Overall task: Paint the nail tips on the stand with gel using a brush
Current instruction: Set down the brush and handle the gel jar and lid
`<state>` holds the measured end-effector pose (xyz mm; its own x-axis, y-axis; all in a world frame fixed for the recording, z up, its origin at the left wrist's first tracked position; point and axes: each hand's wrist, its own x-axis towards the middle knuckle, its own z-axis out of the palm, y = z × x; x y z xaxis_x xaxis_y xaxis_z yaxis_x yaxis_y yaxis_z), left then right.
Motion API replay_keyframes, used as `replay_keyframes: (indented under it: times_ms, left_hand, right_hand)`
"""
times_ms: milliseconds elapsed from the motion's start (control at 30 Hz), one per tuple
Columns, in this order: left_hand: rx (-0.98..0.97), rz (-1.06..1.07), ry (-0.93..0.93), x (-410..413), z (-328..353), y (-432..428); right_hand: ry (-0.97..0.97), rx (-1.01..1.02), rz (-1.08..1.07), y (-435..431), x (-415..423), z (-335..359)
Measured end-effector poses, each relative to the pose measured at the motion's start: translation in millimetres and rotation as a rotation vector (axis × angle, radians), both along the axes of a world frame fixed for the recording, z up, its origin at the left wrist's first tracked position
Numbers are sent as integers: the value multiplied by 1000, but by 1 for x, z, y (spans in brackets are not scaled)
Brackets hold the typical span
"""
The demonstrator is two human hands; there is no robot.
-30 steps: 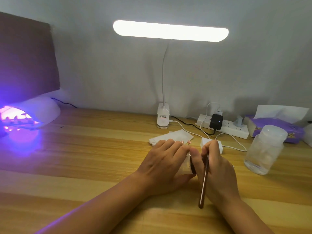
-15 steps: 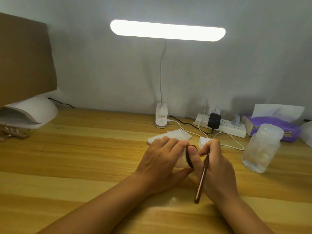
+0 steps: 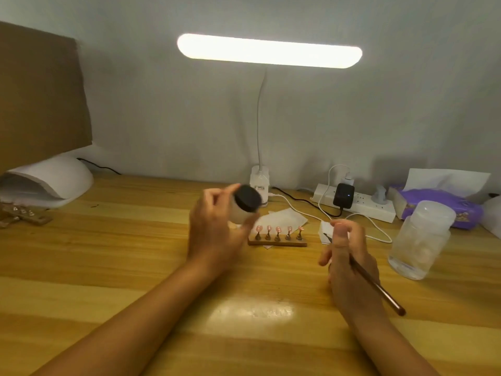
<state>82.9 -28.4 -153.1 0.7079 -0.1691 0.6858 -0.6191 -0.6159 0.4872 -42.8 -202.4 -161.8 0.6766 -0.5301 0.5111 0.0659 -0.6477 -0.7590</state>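
A small wooden stand (image 3: 277,243) carries several pink nail tips (image 3: 278,229) on little pegs at the middle of the desk. My left hand (image 3: 217,229) is raised just left of the stand and grips a white gel jar (image 3: 241,210) with a black lid (image 3: 247,202), tilted toward me. My right hand (image 3: 349,256) is right of the stand and holds a thin brown brush (image 3: 376,286); its dark tip points up-left beside my thumb.
A desk lamp (image 3: 268,51) glows above on its white base (image 3: 259,183). A white curing lamp (image 3: 51,180) and a second stand (image 3: 21,215) sit far left. A power strip (image 3: 357,204), cables, a tissue pack (image 3: 439,204), a clear bottle (image 3: 423,240) and white wipes (image 3: 284,218) lie behind and to the right.
My hands have separated: the left lifted the jar up and to the left, the right drew back to the right with the brush. The nail tip stand is now uncovered. The curing lamp's purple light went out.
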Motion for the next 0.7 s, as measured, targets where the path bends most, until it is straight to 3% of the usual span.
replay_keyframes:
  times_ms: [133,267,367,433,500,600,700]
  left_hand:
    - [-95,113,415,28,-8,23]
    - [1,65,538,35,-14,18]
    - [88,145,498,34,-15,14]
    - [58,180,265,28,-12,15]
    - [86,83,16,16,-9,10]
    - [303,-113,88,-1,-14,-5]
    - [451,-149,182,2,-21,-10]
  right_hand:
    - [43,-9,-21,0,3,-1]
    - [98,-155,20,-2,5,-5]
    - [59,-241,31,-1,3,-4]
    - [64,-227,23,-2,2,-3]
    - [71,-169,8,-4,3,-3]
    - [22,-124,2,-7,4,-3]
    - [-29,-113,-5,-7,3,-2]
